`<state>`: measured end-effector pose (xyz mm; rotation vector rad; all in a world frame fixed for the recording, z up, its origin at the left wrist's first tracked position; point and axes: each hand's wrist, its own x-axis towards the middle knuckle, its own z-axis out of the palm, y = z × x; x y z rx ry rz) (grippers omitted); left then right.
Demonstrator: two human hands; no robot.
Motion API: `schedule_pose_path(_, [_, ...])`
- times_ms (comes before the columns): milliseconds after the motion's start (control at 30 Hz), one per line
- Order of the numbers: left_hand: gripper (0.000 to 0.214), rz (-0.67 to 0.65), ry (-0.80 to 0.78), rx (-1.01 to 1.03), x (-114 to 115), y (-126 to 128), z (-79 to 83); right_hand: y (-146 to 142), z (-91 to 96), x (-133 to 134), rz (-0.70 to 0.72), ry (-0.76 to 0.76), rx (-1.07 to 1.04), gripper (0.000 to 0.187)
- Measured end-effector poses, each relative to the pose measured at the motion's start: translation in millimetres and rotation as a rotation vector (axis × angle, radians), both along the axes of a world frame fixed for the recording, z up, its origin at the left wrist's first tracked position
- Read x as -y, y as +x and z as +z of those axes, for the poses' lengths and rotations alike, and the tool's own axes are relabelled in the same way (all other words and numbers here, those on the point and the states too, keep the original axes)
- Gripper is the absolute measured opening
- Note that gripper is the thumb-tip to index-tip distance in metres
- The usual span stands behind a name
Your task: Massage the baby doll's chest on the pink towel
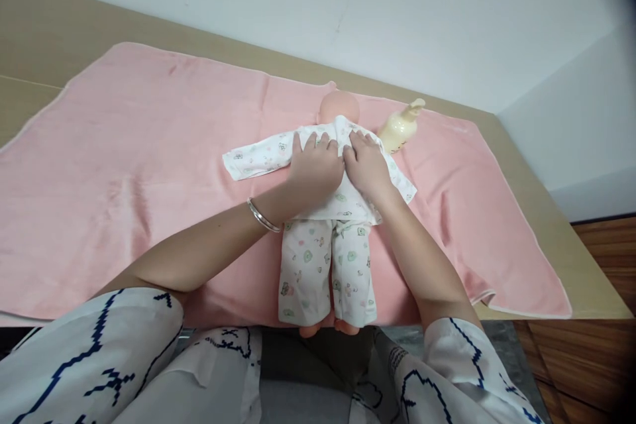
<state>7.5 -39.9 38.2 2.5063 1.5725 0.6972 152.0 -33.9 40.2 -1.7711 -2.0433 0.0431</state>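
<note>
A baby doll (338, 108) in a white printed top (342, 202) and matching trousers (305, 271) lies lengthwise in front of me, head away and feet towards me. No face shows on its round, bald head. My left hand (317, 162) rests on the left side of the doll's upper body, fingers spread over the cloth. On the right side, my right hand (366, 164) lies on the top with its fingers extended. Both palms are hidden. The doll's left-hand sleeve (258, 158) stretches out flat, and the other sleeve is partly covered by my right hand.
A pink blanket (163, 165) lies under the doll, with some creases, on a wooden table (591, 285). A cream pump bottle (399, 128) lies tilted close to the doll's right-hand shoulder. Behind the table stands a white wall (278, 6). The doll's feet (346, 327) reach the near edge.
</note>
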Motion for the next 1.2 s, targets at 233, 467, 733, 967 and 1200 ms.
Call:
schedule_pose_path(233, [0.049,-0.003,-0.064,0.151,-40.0,-8.0,-12.9,-24.1,22.0,27.9,-0.003,-0.094,0.08,0.042])
schedule_pose_path(467, [0.05,0.019,0.036,0.155,-30.2,-0.7,-28.0,-5.0,-2.8,-2.7,0.004,-0.065,-0.062,0.057])
schedule_pose_path(733, [0.049,0.027,0.04,0.175,-30.6,-1.3,-28.1,-2.9,-12.3,-6.7,0.004,-0.028,-0.062,0.057])
schedule_pose_path(967, [0.045,-0.017,0.102,0.162,-26.3,-2.4,-26.4,-7.7,-9.5,-0.3,-0.031,0.011,-0.025,0.058])
schedule_pose_path(1200, [0.051,-0.104,0.07,0.124,-35.7,-7.1,-24.2,-6.3,-11.6,-2.2,0.153,0.079,-0.124,0.053])
